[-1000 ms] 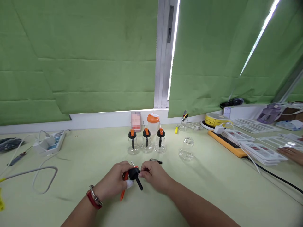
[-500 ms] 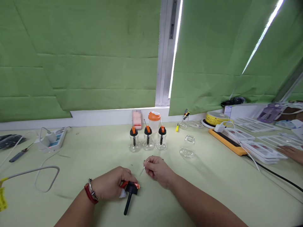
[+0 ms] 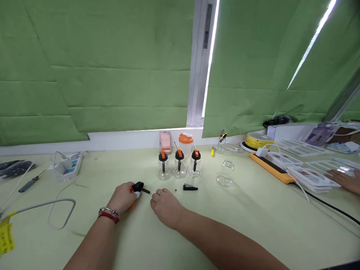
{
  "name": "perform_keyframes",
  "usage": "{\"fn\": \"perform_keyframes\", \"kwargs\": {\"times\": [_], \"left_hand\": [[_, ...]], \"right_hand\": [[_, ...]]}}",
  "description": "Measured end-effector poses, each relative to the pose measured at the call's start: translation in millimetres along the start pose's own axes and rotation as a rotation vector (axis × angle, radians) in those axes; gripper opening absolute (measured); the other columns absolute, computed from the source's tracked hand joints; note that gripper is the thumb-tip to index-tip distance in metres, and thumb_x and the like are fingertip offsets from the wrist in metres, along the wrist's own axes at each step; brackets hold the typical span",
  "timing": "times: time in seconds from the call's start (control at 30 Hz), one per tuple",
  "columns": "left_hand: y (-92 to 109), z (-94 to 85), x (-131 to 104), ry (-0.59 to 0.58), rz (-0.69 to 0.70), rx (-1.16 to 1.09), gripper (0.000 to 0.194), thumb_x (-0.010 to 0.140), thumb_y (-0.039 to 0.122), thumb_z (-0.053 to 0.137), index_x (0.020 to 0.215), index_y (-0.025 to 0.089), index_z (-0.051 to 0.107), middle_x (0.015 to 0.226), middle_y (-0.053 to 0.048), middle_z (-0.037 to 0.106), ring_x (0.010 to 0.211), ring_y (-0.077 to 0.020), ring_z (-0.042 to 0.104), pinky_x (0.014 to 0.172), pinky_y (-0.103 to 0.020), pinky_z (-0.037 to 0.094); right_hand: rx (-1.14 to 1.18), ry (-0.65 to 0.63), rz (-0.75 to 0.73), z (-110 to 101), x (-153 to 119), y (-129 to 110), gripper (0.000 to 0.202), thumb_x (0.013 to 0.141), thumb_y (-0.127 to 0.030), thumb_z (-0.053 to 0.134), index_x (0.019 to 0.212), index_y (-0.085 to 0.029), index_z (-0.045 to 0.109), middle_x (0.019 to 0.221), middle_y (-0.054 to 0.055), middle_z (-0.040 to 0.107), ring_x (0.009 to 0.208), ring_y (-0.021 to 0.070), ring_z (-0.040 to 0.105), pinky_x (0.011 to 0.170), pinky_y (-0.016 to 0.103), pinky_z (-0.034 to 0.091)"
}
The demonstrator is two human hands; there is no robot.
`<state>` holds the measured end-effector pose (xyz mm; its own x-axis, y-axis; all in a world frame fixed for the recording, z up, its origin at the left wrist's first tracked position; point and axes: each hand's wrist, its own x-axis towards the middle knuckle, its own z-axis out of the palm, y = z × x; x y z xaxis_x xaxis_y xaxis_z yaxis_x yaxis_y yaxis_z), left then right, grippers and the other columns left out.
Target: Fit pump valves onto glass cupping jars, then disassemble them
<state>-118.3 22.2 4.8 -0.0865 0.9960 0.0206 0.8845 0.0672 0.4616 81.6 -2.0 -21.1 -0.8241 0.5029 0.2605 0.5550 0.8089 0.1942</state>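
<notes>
My left hand [image 3: 122, 197] grips a black and orange lid [image 3: 138, 186] whose black handle points right. Something white shows under the lid. Beside it, my right hand [image 3: 165, 206] is closed over the table; whatever it holds is hidden. To its right lie a small brown piece [image 3: 176, 190] and a black part with a spring [image 3: 190, 187]. Behind them stand several glass jars, three with black and orange lids: the left jar [image 3: 163, 167], the middle jar [image 3: 179, 166] and the right jar [image 3: 195, 166]. An open glass jar [image 3: 225, 176] has no lid.
An orange-lidded cup [image 3: 186, 143] stands behind the jars. A power strip [image 3: 69, 168] and screwdriver [image 3: 29, 184] are at the left. An orange and black strip [image 3: 271, 168], stacked sheets [image 3: 312, 177] and another person's hand [image 3: 344, 180] are at the right.
Both hands have moved away from me and left, the left one with the lid, which has turned. The black part with a spring now shows on the table. The thin rod no longer shows.
</notes>
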Motion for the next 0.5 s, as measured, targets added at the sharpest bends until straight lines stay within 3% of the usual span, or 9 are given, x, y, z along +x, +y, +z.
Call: {"fn": "perform_keyframes", "kwargs": {"times": [0.2, 0.37, 0.5], "left_hand": [[2.5, 1.7, -1.0, -0.012, -0.015, -0.022, 0.026, 0.067, 0.031, 0.058, 0.089, 0.020, 0.066, 0.078, -0.005, 0.068, 0.074, -0.0226, 0.063, 0.061, -0.025, 0.042], [5.5, 1.8, -3.0, -0.017, -0.036, -0.038, 0.027, 0.068, 0.030, 0.057, 0.091, 0.019, 0.066, 0.078, -0.005, 0.068, 0.073, -0.0218, 0.063, 0.061, -0.025, 0.042], [10.9, 1.8, -5.8, -0.030, -0.045, -0.055, 0.027, 0.069, 0.030, 0.056, 0.091, 0.019, 0.065, 0.073, -0.004, 0.068, 0.068, -0.0204, 0.062, 0.056, -0.024, 0.041]], "right_hand": [[0.083, -0.019, 0.097, 1.8, -9.6, 6.4, 0.015, 0.080, -0.005, 0.050, 0.089, -0.012, 0.058, 0.087, 0.008, 0.060, 0.084, 0.0196, 0.053, 0.078, 0.031, 0.041], [0.134, 0.039, 0.158, 7.3, -22.4, 10.7, 0.030, 0.082, -0.008, 0.047, 0.110, -0.010, 0.055, 0.109, 0.013, 0.060, 0.104, 0.0237, 0.052, 0.088, 0.036, 0.040], [0.141, 0.038, 0.191, 16.6, -31.6, 15.1, 0.031, 0.089, -0.017, 0.041, 0.115, -0.007, 0.055, 0.119, 0.017, 0.058, 0.113, 0.0245, 0.050, 0.097, 0.038, 0.036]]}}
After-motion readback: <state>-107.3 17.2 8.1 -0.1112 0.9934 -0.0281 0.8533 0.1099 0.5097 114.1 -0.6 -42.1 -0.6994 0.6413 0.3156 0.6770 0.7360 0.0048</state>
